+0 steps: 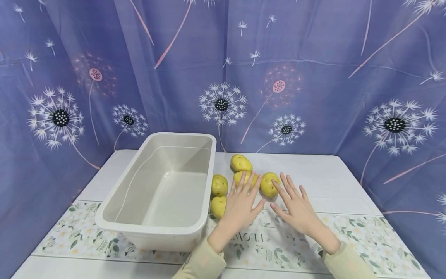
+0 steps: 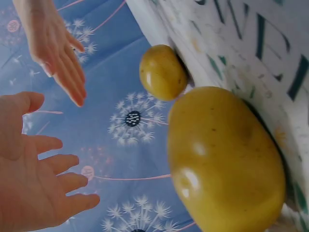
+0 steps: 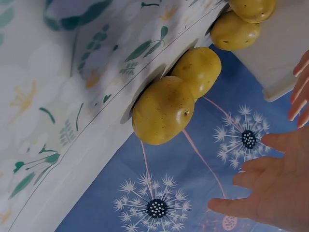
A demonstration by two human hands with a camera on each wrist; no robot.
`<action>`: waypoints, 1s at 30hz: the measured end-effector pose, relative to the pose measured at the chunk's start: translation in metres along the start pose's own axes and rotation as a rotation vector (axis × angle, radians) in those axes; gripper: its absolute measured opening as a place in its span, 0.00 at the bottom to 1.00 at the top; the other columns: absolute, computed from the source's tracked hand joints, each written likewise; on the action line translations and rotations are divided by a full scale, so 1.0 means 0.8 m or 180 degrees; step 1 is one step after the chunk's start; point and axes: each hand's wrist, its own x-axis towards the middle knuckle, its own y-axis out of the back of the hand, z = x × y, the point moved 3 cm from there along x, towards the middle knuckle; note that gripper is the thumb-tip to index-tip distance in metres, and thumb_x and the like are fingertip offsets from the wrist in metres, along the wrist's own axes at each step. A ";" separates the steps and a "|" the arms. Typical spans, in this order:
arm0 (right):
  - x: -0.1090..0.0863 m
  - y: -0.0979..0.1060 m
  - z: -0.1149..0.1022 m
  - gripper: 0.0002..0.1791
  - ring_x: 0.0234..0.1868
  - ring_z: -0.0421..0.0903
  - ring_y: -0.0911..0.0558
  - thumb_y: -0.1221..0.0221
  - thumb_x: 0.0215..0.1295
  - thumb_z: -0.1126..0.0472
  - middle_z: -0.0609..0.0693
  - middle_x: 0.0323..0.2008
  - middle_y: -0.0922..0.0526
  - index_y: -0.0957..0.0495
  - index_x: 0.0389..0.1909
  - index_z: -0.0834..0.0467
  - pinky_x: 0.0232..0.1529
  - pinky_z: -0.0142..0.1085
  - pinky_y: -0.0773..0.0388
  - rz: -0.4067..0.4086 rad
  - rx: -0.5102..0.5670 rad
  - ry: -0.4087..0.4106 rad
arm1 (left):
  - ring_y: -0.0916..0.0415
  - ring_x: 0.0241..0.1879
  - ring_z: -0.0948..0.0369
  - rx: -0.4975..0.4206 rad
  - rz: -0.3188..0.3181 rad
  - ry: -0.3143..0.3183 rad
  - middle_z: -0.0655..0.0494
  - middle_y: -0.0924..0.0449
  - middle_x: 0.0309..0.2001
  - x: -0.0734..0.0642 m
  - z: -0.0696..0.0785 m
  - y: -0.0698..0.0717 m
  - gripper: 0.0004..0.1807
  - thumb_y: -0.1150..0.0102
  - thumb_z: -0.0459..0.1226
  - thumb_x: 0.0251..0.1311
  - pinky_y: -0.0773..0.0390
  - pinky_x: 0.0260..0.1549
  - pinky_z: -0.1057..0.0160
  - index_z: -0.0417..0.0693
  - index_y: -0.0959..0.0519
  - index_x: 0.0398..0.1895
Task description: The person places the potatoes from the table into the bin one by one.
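Note:
Several yellow potatoes lie on the table beside a tub; among them are a back potato [image 1: 241, 162], a right potato [image 1: 270, 185] and a front left potato [image 1: 218, 207]. My left hand [image 1: 238, 207] is spread above the group, fingers straight, and partly hides the middle potato [image 1: 240, 177]. To its right, my right hand [image 1: 297, 211] is likewise spread, its fingertips overlapping the right potato in the head view. Both palms appear raised off the potatoes in the wrist views, where a large potato [image 2: 224, 159] and a paired potato [image 3: 163, 110] show close up. Neither hand holds anything.
A deep off-white plastic tub [image 1: 209, 170] stands to the left, with nothing inside. A floral runner [image 1: 83, 221] crosses the white table [image 1: 313, 174]. A blue-purple dandelion curtain [image 1: 181, 97] surrounds the back and sides.

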 end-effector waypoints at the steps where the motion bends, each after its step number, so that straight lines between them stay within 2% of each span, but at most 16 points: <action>1: 0.000 0.001 -0.001 0.37 0.69 0.58 0.51 0.51 0.60 0.43 0.55 0.70 0.55 0.47 0.67 0.52 0.60 0.64 0.53 0.0014 0.0009 0.0015 | 0.63 0.70 0.54 -0.0032 0.0013 -0.0016 0.56 0.58 0.71 -0.001 0.001 0.002 0.34 0.64 0.54 0.62 0.53 0.66 0.47 0.55 0.54 0.69; 4: 0.000 0.002 -0.003 0.37 0.69 0.58 0.50 0.50 0.60 0.43 0.55 0.70 0.53 0.48 0.67 0.52 0.61 0.64 0.52 0.0024 0.0050 0.0043 | 0.60 0.70 0.53 -0.0094 0.0098 -0.0084 0.54 0.54 0.70 -0.005 0.005 0.010 0.33 0.64 0.53 0.63 0.49 0.65 0.48 0.54 0.53 0.69; 11: -0.002 0.006 -0.011 0.36 0.68 0.59 0.47 0.49 0.60 0.46 0.53 0.70 0.53 0.47 0.67 0.54 0.60 0.63 0.49 -0.0012 0.0270 0.0045 | 0.52 0.68 0.51 -0.0417 0.0431 -0.0185 0.50 0.46 0.67 -0.013 0.012 0.030 0.31 0.56 0.47 0.61 0.43 0.63 0.51 0.48 0.44 0.66; 15: -0.003 0.009 -0.017 0.35 0.66 0.61 0.45 0.49 0.61 0.49 0.56 0.69 0.50 0.47 0.67 0.56 0.60 0.63 0.48 0.0024 0.0391 0.0078 | 0.48 0.67 0.50 -0.0598 0.0617 -0.0260 0.48 0.42 0.66 -0.018 0.016 0.043 0.28 0.55 0.44 0.61 0.39 0.62 0.53 0.44 0.40 0.64; 21: -0.004 0.013 -0.025 0.35 0.65 0.61 0.42 0.47 0.60 0.52 0.60 0.67 0.45 0.46 0.66 0.57 0.59 0.62 0.45 0.0113 0.0537 0.0129 | 0.40 0.63 0.48 -0.0823 0.0979 -0.0448 0.45 0.37 0.63 -0.028 0.023 0.061 0.25 0.53 0.40 0.59 0.30 0.54 0.55 0.42 0.35 0.60; 30: -0.006 0.016 -0.031 0.35 0.65 0.59 0.41 0.48 0.61 0.52 0.59 0.67 0.45 0.49 0.67 0.55 0.60 0.61 0.45 0.0011 0.0709 0.0113 | 0.33 0.59 0.51 -0.0811 0.1485 -0.0739 0.45 0.30 0.58 -0.044 0.026 0.087 0.22 0.52 0.36 0.57 0.30 0.56 0.61 0.40 0.30 0.55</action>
